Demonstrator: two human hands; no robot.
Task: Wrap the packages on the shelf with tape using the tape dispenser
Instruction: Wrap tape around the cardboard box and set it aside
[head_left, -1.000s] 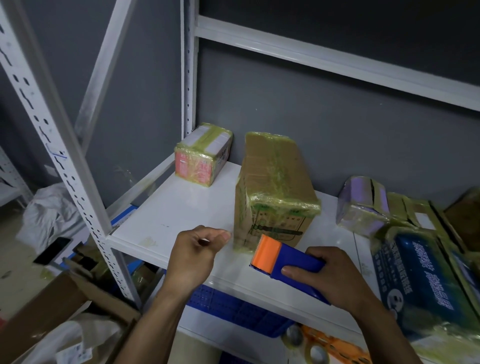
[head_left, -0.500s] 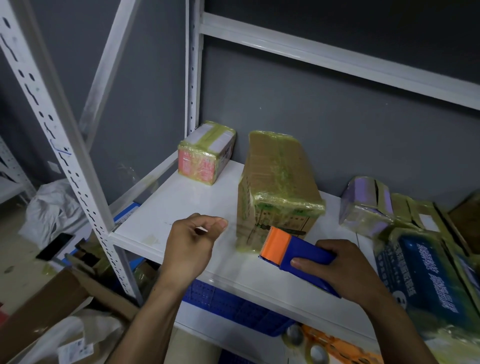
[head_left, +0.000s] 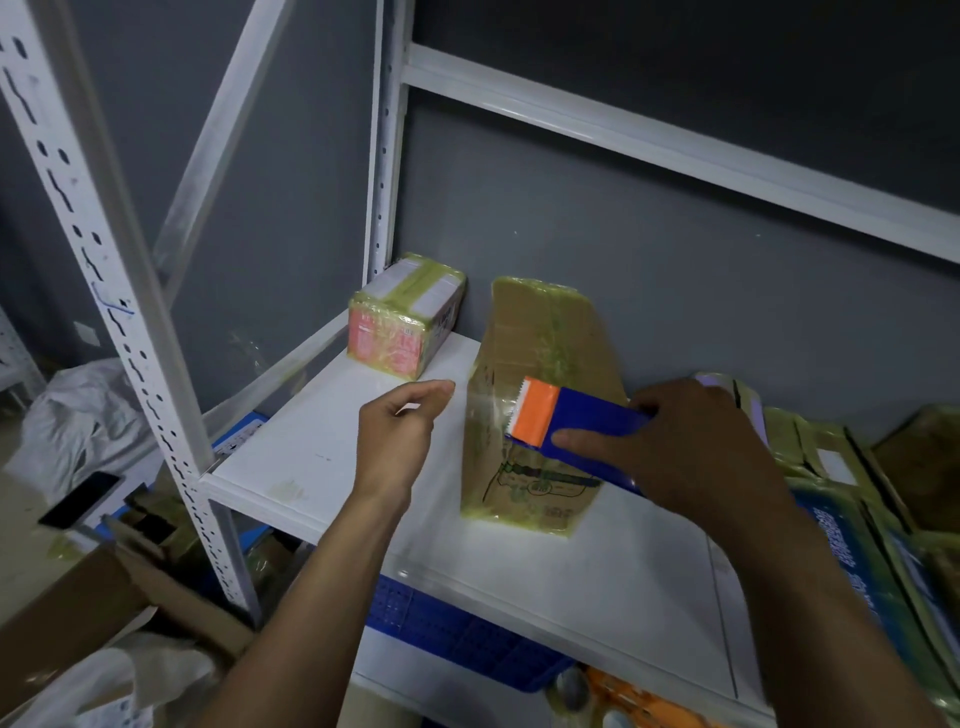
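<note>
1. While the right hand (head_left: 696, 447) grips the dispenser (head_left: 576, 431), fingers (head_left: 571, 439) curled round its blue body, the orange toothed end sits ahead of the fingertips, at the upper near face of the box (head_left: 540, 338).
2. The box stands on the shelf (head_left: 311, 441), beyond both hands, already banded in yellowish tape (head_left: 558, 332). A small pack (head_left: 405, 317) lies beyond the left fingertips. More packs (head_left: 831, 457) crowd behind the right hand.
3. The left hand (head_left: 400, 436) hovers just left of the box, apart from it. Its fingers are loosely curled, thumb under forefinger. Whether they pinch a tape end cannot be told. A clear sheen lies on the box between these fingers and the teeth.
4. Judged step: starting a strip across the near face.
5. Risks from here:
 - The box is tall, narrow and not braced. A sideways pull from the right hand may slide or tip it toward the left fingers.
 - If the tape end is not pressed down first, the strip may lift, curl and stick to itself or to the fingers.
 - The teeth sit close to the left fingertips. A hasty cut may nick them.
 - A slack strip would wrinkle over the older bands.
</note>
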